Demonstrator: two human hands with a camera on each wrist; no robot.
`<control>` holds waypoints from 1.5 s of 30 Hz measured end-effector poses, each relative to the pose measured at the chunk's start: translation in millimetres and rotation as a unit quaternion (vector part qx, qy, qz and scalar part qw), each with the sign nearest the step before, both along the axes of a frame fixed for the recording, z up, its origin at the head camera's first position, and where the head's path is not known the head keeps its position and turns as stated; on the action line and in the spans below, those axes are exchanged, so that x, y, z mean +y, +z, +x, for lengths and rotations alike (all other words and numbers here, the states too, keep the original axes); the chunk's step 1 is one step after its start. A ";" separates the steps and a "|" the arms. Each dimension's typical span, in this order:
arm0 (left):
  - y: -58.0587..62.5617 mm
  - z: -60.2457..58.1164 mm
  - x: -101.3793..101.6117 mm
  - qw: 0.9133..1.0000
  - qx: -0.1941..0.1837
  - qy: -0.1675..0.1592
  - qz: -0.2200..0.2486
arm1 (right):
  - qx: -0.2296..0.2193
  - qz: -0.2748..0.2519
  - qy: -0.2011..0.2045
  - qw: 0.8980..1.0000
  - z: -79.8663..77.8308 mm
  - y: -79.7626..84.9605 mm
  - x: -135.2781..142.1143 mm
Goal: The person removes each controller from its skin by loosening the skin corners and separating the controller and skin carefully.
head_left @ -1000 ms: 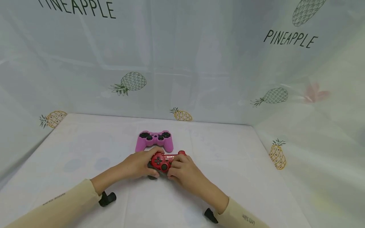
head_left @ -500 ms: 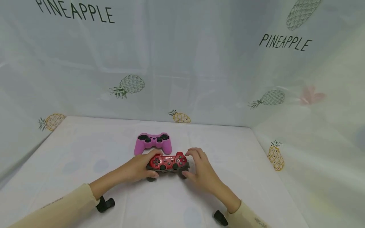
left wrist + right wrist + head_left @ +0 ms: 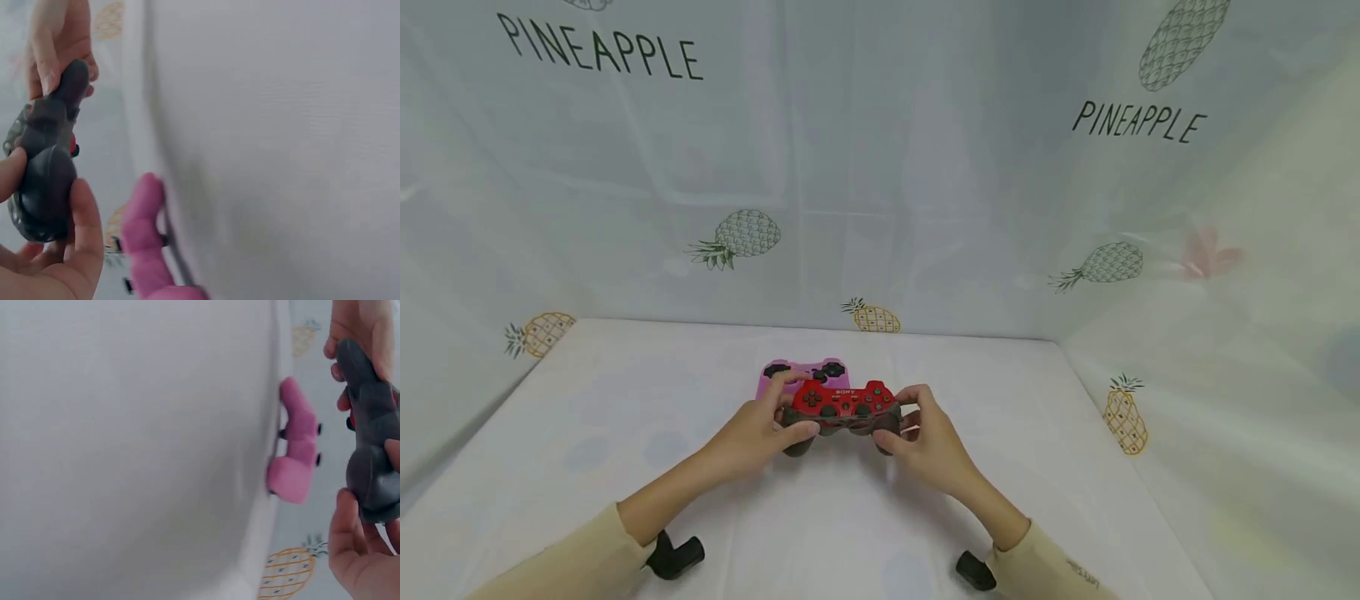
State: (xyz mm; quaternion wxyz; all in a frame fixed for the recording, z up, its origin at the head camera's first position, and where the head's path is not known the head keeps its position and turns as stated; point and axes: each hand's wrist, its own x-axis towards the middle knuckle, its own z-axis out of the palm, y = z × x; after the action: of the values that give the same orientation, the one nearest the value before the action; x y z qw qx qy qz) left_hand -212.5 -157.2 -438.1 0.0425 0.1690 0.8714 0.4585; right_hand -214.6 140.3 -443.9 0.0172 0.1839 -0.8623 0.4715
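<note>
A red game controller [image 3: 846,404] is held by both hands in the head view, its button face up. A dark grey cover [image 3: 44,194] wraps its underside and grips, as both wrist views show. My left hand [image 3: 751,437] pinches the left end, thumb at the near side and fingers behind. At the right end, my right hand [image 3: 936,450] grips with its thumb on the handle and fingers curled at the far side. Behind it a pink game controller [image 3: 797,367] lies on the table, partly hidden by the red one and my left fingers.
A white cloth covers the table [image 3: 1000,433]. Behind and beside it hangs a pale curtain [image 3: 910,217] printed with pineapples. Black wrist mounts [image 3: 679,558] sit at both sleeves.
My right hand has moved off the controller's face to its right end and now grips it there. The controller has risen and overlaps the pink one; my left hand has kept its hold.
</note>
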 end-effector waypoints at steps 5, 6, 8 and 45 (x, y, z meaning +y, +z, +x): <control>22.4 7.0 1.5 0.996 0.044 0.059 0.051 | 0.016 -0.068 -0.019 0.997 6.3 19.4 -6.3; 24.3 8.6 1.8 0.995 0.049 0.071 0.055 | 0.014 -0.072 -0.018 0.997 8.3 21.2 -7.6; 24.5 11.7 2.1 0.993 0.053 0.088 0.062 | 0.007 -0.072 -0.013 0.997 12.6 22.9 -9.5; -35.0 20.0 -10.4 0.997 -0.043 -0.061 -0.013 | -0.040 0.093 0.135 0.986 10.5 -18.5 26.5</control>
State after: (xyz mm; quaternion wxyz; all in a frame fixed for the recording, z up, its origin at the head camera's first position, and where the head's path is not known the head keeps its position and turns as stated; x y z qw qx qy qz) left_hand -192.5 -167.5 -473.0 0.1095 0.2014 0.8627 0.4508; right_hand -204.1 166.8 -462.4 -0.0977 0.2804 -0.8695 0.3946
